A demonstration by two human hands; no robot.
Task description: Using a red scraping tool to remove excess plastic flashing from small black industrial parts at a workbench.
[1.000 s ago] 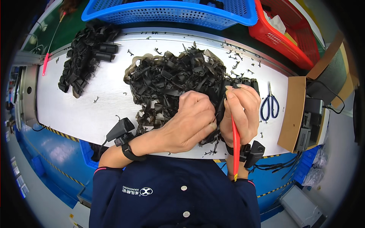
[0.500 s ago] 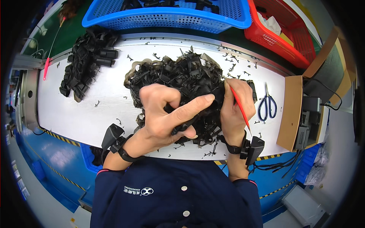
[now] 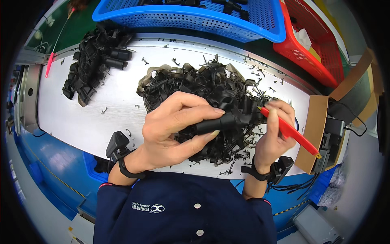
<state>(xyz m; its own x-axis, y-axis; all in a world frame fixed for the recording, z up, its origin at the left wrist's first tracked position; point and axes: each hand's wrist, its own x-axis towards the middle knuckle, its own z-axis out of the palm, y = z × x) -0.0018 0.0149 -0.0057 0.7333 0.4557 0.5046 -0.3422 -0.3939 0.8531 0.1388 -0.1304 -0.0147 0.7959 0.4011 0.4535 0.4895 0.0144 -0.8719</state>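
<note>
My left hand pinches a black cylindrical plastic part between thumb and fingers, holding it nearly level above a heap of black plastic pieces. In my right hand is a slim red utility knife. Its narrow tip points left toward the far end of the black part, and a small gap seems to lie between them. The handle slants down to the right past my palm. Behind the right hand, a pair of scissors is mostly hidden.
A second black pile lies at the left of the white table, near a red-handled stick. Blue and red baskets stand along the back. An open cardboard box is at the right. Small black scraps litter the table.
My right hand has moved right and slightly down, and the knife has swung to a flatter slant. My left hand has turned, bringing the black cylindrical part into plain sight.
</note>
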